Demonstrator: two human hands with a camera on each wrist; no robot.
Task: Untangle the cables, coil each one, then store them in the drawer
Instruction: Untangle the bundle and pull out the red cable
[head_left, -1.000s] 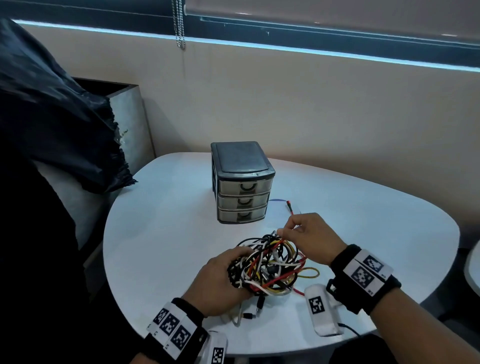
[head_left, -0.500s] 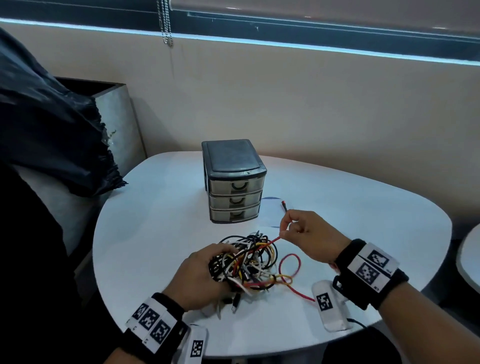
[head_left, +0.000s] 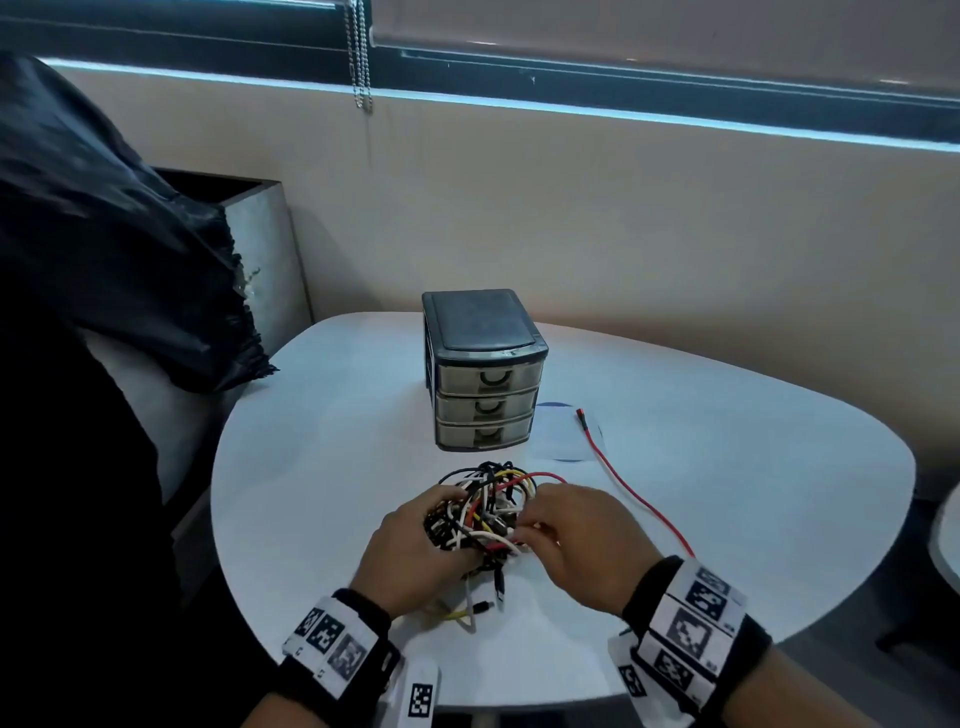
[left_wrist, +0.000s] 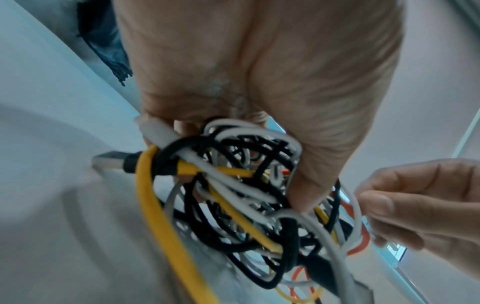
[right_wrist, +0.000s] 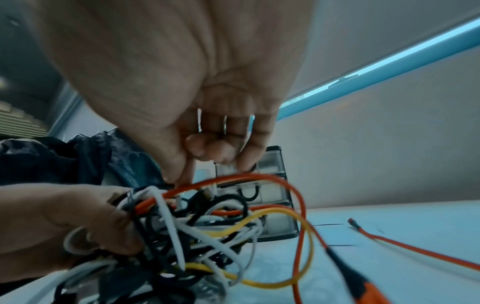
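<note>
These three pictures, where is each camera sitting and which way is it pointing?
Head: worn on the person's head, looking forward and down at the white table, drawer unit and cable tangle; both hands and banded wrists show.
Left wrist: looks along the left hand gripping the tangle; the right hand's fingers enter at right.
Right wrist: looks along the right hand toward the drawers; the left hand shows at left.
All three share the tangle; the head and right wrist views share the red cable.
</note>
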